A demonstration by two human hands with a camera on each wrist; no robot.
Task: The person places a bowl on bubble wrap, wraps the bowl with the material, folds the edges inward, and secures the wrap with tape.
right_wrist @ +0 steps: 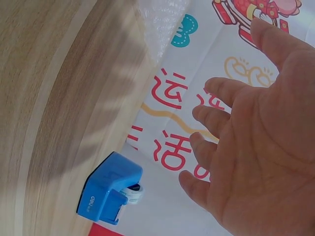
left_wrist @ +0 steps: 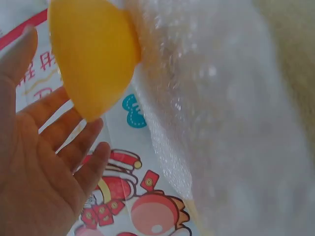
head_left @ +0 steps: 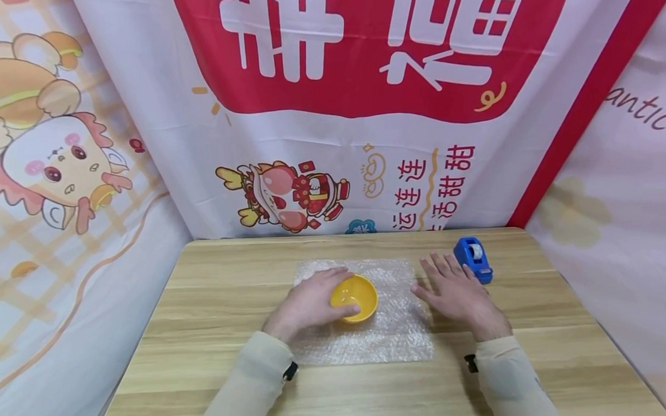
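Observation:
A yellow bowl (head_left: pixel 365 299) stands upright on a sheet of bubble wrap (head_left: pixel 398 330) in the head view. My left hand (head_left: pixel 315 300) is at the bowl's left side, its thumb (head_left: pixel 346 310) overlapping the inside and its fingers near the far rim. In the left wrist view, a gap shows between that thumb (left_wrist: pixel 22 54) and the bowl (left_wrist: pixel 93 54), and the fingers extend loosely. My right hand (head_left: pixel 456 292) is spread out at the wrap's right edge, holding nothing. Beside its fingertips sits a blue tape dispenser (head_left: pixel 474 260) with a roll in it.
The wooden table (head_left: pixel 203 328) carries the wrap and dispenser. A printed cloth (head_left: pixel 306 134) with red and white lettering hangs along its back edge. Further cloths hang to the left (head_left: pixel 88 277) and right (head_left: pixel 610 218).

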